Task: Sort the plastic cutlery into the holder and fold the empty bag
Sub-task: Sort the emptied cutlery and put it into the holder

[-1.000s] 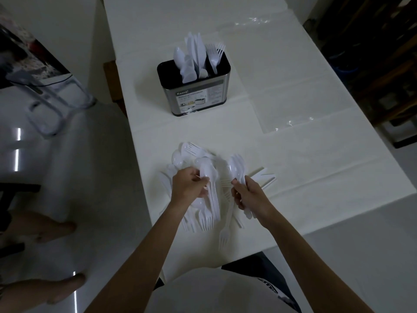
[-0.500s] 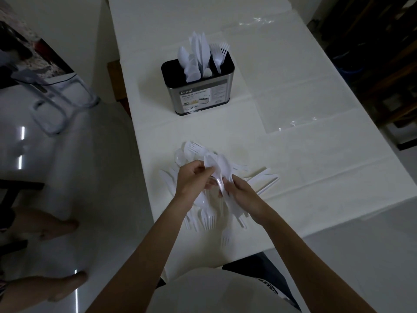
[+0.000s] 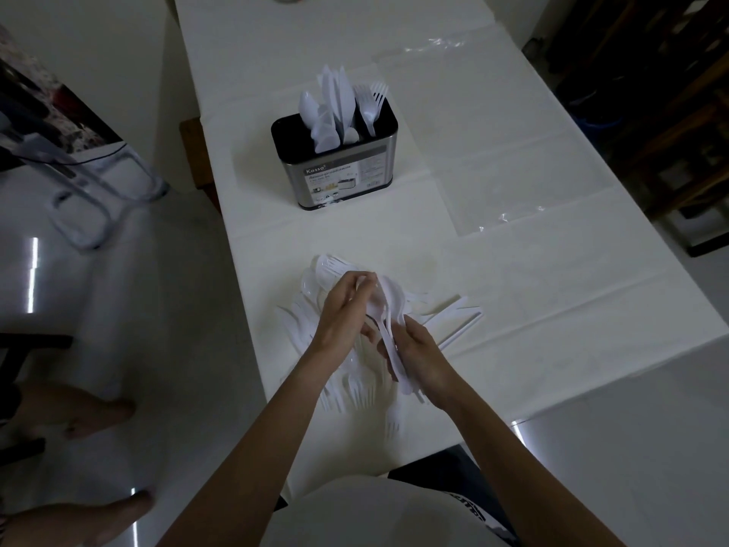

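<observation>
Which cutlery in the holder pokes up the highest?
The knives. They stand in the holder between the spoons on the left and the forks on the right, and their tips reach above both.

Home dining area: clothed table [image 3: 513,329], glossy floor [image 3: 118,317]

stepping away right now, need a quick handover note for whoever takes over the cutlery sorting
Left hand: grips the bowl end of a bunch of spoons just above the pile.
Right hand: grips the same spoons by the handles.
Holder: stands farther up the table, with some spoons, knives and forks already upright in it.
Loose pile: mixed cutlery under the hands, near the table's front edge.
Bag: lies flat and unfolded, right of the holder.
Left to do: put these spoons in, sort the pile, fold the bag.
</observation>
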`<state>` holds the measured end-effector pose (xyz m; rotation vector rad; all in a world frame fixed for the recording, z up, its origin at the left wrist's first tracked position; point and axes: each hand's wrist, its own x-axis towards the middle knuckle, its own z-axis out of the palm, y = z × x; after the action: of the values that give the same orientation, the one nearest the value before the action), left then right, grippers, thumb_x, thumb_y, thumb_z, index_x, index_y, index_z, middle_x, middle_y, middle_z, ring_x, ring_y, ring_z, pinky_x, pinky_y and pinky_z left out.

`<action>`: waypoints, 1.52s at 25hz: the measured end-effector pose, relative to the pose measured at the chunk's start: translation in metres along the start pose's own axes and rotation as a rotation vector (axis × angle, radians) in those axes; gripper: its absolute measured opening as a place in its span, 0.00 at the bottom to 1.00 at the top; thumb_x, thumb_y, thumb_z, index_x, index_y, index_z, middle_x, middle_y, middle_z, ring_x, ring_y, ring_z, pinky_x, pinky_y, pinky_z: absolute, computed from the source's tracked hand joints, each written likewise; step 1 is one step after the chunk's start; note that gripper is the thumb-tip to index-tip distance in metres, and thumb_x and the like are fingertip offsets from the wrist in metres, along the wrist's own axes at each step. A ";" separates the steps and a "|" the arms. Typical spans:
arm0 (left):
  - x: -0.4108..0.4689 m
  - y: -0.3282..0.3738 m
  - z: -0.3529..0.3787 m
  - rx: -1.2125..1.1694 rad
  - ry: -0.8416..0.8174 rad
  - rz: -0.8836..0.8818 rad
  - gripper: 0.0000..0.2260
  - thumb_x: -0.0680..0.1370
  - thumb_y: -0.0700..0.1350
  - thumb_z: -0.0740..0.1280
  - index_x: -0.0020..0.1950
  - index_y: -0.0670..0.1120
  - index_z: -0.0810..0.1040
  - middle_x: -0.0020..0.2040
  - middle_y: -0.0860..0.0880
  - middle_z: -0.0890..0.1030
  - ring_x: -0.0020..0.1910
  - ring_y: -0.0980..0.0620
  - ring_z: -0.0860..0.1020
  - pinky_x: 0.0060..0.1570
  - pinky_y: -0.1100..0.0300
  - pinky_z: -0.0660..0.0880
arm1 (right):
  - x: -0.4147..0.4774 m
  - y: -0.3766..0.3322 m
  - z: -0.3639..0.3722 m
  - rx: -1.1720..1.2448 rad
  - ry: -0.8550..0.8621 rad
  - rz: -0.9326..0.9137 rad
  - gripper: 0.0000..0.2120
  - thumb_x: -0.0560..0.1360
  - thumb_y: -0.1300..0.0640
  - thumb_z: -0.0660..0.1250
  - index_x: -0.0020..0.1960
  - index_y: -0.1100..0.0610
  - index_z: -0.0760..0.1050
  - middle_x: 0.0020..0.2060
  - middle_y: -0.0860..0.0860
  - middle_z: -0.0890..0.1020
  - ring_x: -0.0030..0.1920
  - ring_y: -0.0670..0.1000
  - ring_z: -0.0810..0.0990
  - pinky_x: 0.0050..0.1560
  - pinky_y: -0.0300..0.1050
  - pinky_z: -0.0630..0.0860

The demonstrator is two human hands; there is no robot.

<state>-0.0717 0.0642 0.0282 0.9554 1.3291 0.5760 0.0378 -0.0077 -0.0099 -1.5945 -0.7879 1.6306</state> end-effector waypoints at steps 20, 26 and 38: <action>0.015 0.000 -0.006 0.190 0.186 0.345 0.08 0.72 0.46 0.73 0.37 0.44 0.77 0.34 0.55 0.79 0.33 0.64 0.76 0.36 0.75 0.70 | -0.022 -0.030 -0.004 0.004 -0.225 0.096 0.16 0.82 0.50 0.53 0.56 0.62 0.72 0.36 0.50 0.80 0.34 0.49 0.79 0.39 0.40 0.78; 0.015 0.003 -0.003 0.210 0.189 0.356 0.07 0.80 0.44 0.60 0.48 0.45 0.76 0.41 0.57 0.77 0.39 0.71 0.74 0.41 0.78 0.68 | -0.019 -0.028 -0.003 0.147 -0.195 0.131 0.15 0.82 0.55 0.54 0.56 0.63 0.74 0.40 0.52 0.84 0.40 0.50 0.84 0.40 0.39 0.79; 0.020 0.001 -0.002 0.249 -0.085 0.260 0.10 0.80 0.44 0.60 0.52 0.44 0.80 0.42 0.50 0.79 0.34 0.63 0.74 0.30 0.71 0.70 | -0.021 -0.033 -0.007 0.288 -0.322 0.137 0.19 0.80 0.44 0.51 0.50 0.59 0.70 0.28 0.50 0.67 0.20 0.44 0.63 0.22 0.35 0.64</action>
<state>-0.0697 0.0814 0.0179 1.3562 1.2273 0.5681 0.0464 -0.0068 0.0289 -1.2224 -0.5769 2.0305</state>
